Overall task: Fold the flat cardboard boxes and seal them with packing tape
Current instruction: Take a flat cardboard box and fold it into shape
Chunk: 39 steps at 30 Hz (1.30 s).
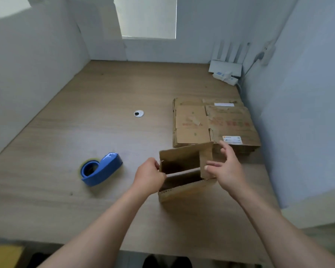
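A small brown cardboard box [184,171] stands opened up on the wooden table [104,132], its top flaps raised and its inside dark. My left hand [150,176] grips the box's left edge with curled fingers. My right hand [225,168] is at the right side, fingers spread and fairly straight, the thumb touching the upright right flap. A stack of flat cardboard boxes [214,125] lies just behind the box, toward the right wall. A blue tape dispenser [101,169] with a roll of tape lies to the left of my left hand.
White partition walls close in the table on the left, back and right. A white router with antennas [225,69] and a cable sit in the back right corner. A round cable grommet [138,113] is set in the tabletop.
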Available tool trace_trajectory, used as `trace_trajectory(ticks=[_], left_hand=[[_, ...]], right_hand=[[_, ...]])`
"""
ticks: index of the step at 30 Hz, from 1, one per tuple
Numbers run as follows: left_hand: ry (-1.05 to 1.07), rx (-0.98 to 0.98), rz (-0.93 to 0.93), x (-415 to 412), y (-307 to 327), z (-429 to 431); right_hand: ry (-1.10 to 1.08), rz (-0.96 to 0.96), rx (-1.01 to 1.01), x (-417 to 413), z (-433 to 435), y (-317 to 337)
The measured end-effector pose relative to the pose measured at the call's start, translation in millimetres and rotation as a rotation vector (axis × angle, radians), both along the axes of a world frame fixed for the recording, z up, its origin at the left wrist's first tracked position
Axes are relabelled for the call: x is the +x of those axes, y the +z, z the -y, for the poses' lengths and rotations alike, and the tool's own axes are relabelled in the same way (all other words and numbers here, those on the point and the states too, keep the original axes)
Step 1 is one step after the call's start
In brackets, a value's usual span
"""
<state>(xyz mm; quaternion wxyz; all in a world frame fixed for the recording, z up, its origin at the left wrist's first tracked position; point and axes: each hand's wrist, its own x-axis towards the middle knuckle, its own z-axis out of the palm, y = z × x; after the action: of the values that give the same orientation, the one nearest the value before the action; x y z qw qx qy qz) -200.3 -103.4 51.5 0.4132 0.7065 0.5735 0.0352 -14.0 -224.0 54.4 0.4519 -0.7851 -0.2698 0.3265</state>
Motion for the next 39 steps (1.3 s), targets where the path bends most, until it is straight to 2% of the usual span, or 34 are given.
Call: trace_trajectory(ticks=[2,4,6,8,12,15,17,19,23,26,28,30,33,36,39], left_hand=[[-0.001,-0.023,0.128,-10,-7,-4],[-0.148,-0.062,0.222,-19,-9,-8],[-0.367,-0.044,0.147,-26,-13,-10],[-0.501,0.078,0.046,-29,-22,-12],[-0.281,0.246,0.205,-33,-38,-15],[-0.14,0.339,0.196,-30,-48,-16],[-0.101,0.326,0.154,-28,-53,-16],[-0.135,0.257,0.178,-25,-57,-20],[-0.254,0.116,0.221,-26,-62,-37],[-0.276,0.078,0.264,-31,-65,-42],[-0.271,0.065,0.275,-33,-68,-38],[-0.212,0.056,0.313,-31,-74,-35],[-0.084,0.112,0.36,-22,-81,-27],[0.058,0.177,0.271,-10,-80,-18],[0.169,0.055,0.28,-7,-79,-15]], right_hand=[[0.028,-0.093,0.044,-7,3,-11],[0.109,-0.124,0.048,-12,4,-16],[0.182,-0.125,0.034,-16,2,-18],[0.201,-0.049,-0.002,-19,-2,-20],[0.061,0.179,-0.078,-24,-5,-23],[0.071,0.396,-0.197,-35,-12,-20],[0.074,0.576,-0.283,-41,-19,-20],[0.047,0.636,-0.33,-40,-24,-25],[0.103,0.327,-0.245,-26,-35,-32],[0.17,0.251,-0.136,-16,-34,-46],[0.135,0.202,-0.066,-15,-30,-55],[0.064,0.173,-0.012,-13,-30,-63],[0.019,0.243,-0.027,-10,-36,-75],[-0.067,0.243,-0.084,-9,-39,-82],[-0.058,0.122,-0.068,-3,-40,-85]])
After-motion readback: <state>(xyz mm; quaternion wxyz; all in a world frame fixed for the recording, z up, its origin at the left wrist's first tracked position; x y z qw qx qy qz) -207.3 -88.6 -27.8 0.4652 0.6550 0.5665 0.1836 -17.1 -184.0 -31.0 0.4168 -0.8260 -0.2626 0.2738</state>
